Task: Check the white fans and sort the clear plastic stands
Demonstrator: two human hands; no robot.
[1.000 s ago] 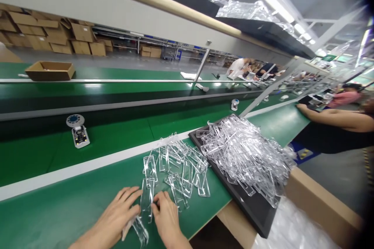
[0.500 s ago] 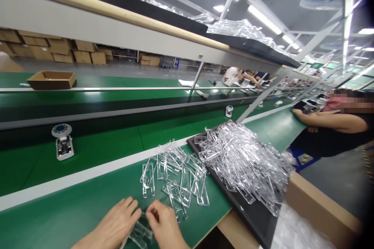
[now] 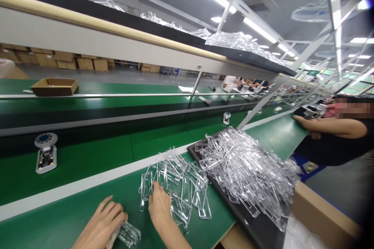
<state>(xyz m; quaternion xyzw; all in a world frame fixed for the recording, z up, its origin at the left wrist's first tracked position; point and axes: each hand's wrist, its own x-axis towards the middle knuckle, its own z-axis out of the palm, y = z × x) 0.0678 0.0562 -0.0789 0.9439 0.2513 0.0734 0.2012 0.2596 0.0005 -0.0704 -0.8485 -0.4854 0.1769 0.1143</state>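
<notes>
Right hand (image 3: 160, 204) now at clear pieces (image 3: 165, 175), away from stack (image 3: 129, 235) in left hand (image 3: 105, 220)

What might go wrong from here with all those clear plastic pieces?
The left hand holds a stack of clear plastic frames, which might slip apart. The right hand is at a pile of loose frames that overlap; lifting one may drag others. The big heap reaches the black tray's edge, so pieces could slide off.

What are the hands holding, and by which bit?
The left hand holds clear plastic pieces by one end. The right hand is at another piece; its grip is unclear.
</notes>
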